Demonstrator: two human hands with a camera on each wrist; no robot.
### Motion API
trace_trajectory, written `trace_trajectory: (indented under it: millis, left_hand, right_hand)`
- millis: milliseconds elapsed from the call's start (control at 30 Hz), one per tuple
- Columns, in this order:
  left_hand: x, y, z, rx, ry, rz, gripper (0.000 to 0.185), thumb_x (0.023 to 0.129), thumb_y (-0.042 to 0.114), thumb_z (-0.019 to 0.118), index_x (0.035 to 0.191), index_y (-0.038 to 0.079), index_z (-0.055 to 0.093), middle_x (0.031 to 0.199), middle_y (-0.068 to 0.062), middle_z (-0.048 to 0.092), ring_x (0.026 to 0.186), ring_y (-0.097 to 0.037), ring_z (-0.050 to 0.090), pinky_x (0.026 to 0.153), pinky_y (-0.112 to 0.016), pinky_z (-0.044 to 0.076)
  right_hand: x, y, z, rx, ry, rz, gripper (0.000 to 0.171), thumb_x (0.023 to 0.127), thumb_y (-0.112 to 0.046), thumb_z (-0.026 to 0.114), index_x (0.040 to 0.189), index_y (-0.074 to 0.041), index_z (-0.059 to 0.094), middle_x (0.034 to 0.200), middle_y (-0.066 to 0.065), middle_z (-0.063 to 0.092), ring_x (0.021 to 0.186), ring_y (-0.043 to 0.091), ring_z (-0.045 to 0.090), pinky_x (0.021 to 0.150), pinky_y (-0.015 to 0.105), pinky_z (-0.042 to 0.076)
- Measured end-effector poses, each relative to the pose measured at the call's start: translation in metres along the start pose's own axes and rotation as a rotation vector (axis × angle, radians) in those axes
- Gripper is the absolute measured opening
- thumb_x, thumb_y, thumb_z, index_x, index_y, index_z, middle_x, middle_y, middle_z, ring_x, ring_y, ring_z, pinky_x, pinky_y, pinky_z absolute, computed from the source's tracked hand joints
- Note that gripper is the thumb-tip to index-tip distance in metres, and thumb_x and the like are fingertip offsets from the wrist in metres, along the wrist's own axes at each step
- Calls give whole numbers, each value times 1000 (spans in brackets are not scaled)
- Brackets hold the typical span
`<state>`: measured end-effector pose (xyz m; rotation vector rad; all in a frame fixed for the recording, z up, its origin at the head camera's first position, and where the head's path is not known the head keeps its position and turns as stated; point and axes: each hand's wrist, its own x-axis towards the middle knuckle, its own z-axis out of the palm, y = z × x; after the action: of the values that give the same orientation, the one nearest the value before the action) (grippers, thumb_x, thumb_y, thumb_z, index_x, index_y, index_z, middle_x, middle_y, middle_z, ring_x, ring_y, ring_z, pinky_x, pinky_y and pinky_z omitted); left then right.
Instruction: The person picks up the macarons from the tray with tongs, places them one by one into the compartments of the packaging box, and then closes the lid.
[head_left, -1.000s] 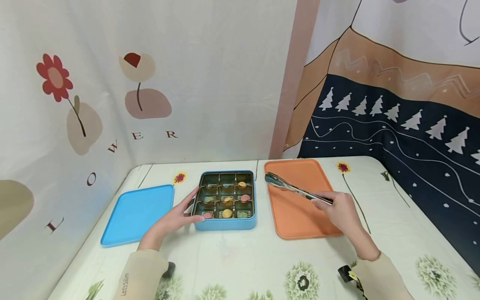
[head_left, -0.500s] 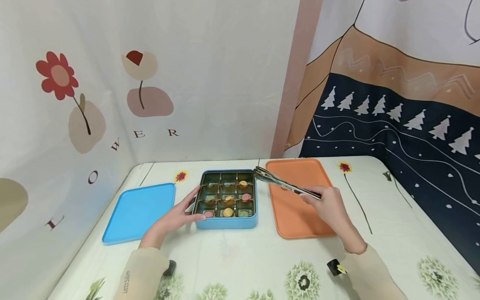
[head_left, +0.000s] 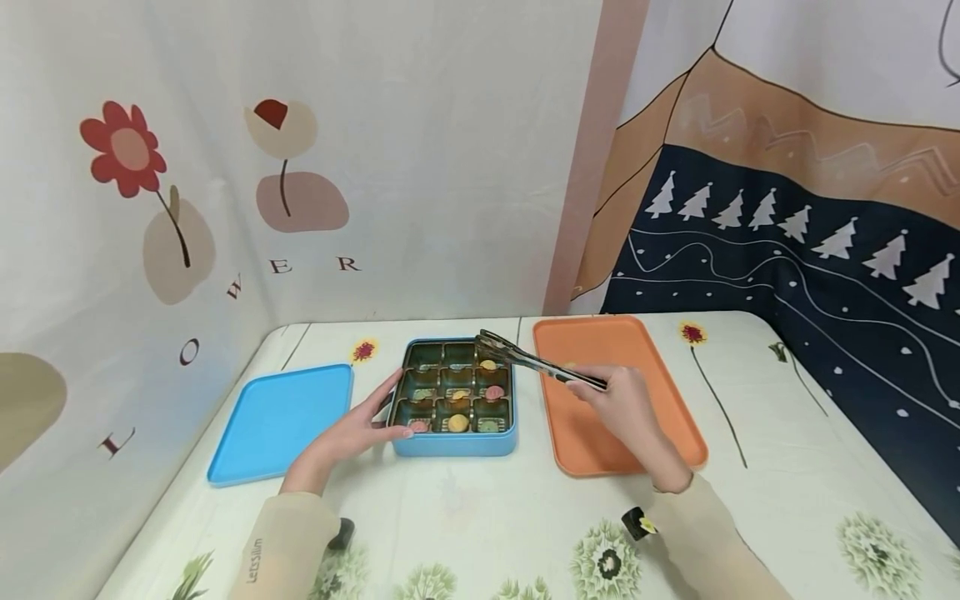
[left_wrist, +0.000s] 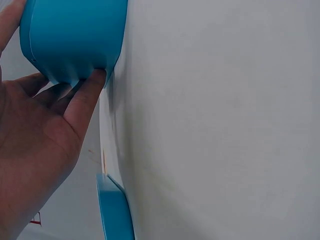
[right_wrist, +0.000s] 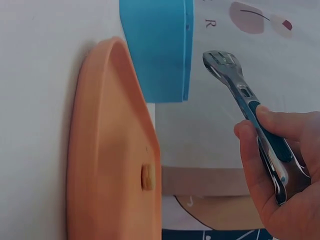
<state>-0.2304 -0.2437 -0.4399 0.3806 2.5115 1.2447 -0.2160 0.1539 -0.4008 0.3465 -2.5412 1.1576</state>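
Observation:
A light blue box with a dark compartmented insert stands mid-table in the head view. Small cookies lie in several compartments, among them a yellow cookie and a pink cookie. My left hand rests against its left side, thumb at the front corner; the left wrist view shows fairly straight fingers touching the wall. My right hand grips metal tongs by the handle, thumb on a dark blue inlay. The tong heads hang over the box's back right compartment; I see nothing between them.
An orange tray lies right of the box. One small cookie sits on it, mostly behind the tongs in the head view. Left of the box lies a flat blue lid. Fabric walls rise behind the table.
My right hand has moved left with the tongs, bringing their heads from above the orange tray to above the box's back right corner. The left hand stays at the box.

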Motion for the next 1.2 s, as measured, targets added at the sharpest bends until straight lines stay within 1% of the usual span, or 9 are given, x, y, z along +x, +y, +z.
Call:
trace_trajectory:
  millis: [167,233,467,633,867,967,1133,1200]
  left_hand:
    - [-1,2,0,-10,2,-4,102,91,32,74,162,30,0,169,-16,-2,152,-48,5,116,-62,32]
    - [-1,3,0,-13,2,-4,102,91,32,74,162,30,1,169,-16,-2,153,-48,5,116,-62,32]
    - [-1,1,-1,-7,-2,0,102,91,33,73,162,30,0,169,-16,-2,152,-48,6,116,-62,33]
    - [-1,1,0,-5,3,0,102,91,32,74,162,30,1,169,-16,-2,152,-49,6,116,-61,32]
    - [-1,2,0,-16,1,-3,102,91,31,73,162,30,0,169,-15,-2,152,-49,5,116,-63,31]
    - [-1,2,-1,-21,-1,-4,101,92,31,73,162,29,0,169,-15,-2,152,-49,5,116,-64,30]
    - [-2,2,-1,-16,-2,0,100,92,32,72,162,28,1,169,-15,-2,152,-48,4,117,-64,29]
    - [-2,2,0,-15,-4,-4,100,92,33,72,162,29,1,169,-15,-3,153,-48,4,117,-64,28]
  right_hand:
    - [4,-3,10,-23,12,-39,21,86,-16,78,103,-4,79,85,9,78,73,20,73,59,20,51]
    - [6,-4,14,-31,10,-39,20,86,-17,78,102,-5,80,85,8,78,72,20,72,58,21,51]
    - [9,-4,25,-47,-12,-29,21,86,-16,78,103,-4,79,90,11,79,79,24,74,61,25,55]
    - [10,-4,30,-39,-29,-2,22,87,-17,77,104,-4,79,90,11,79,75,22,72,56,21,50]
    - [11,-4,35,-32,-23,-7,22,86,-16,78,104,-4,79,91,11,78,76,20,70,58,20,49]
    - [10,-4,35,-24,-35,10,22,86,-16,78,105,-4,79,89,10,77,73,18,67,55,20,46]
    - [10,-5,35,-9,-56,33,23,87,-17,77,107,-5,78,83,7,74,65,13,57,52,20,40]
    - [9,-4,35,-2,-55,32,23,87,-16,77,107,-5,78,84,8,74,66,14,58,52,21,41]
